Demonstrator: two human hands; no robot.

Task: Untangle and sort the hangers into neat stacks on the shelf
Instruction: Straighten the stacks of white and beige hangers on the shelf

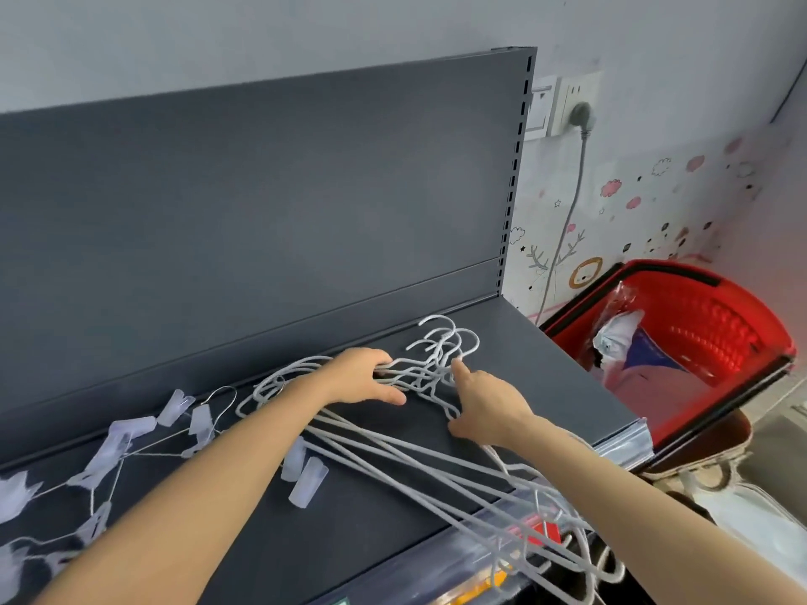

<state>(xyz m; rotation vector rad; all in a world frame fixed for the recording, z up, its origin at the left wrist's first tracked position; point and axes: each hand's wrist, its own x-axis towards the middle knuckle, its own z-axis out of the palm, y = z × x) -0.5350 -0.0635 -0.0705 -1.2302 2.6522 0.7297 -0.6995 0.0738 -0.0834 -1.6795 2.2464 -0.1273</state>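
Tangled white wire hangers [425,377], hooks bunched

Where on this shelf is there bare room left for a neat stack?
Bare: right end of the shelf, between the hooks and the red basket; the front edge by the loose clips. Crowded: under the left hand and right hand, and left among clip hangers.
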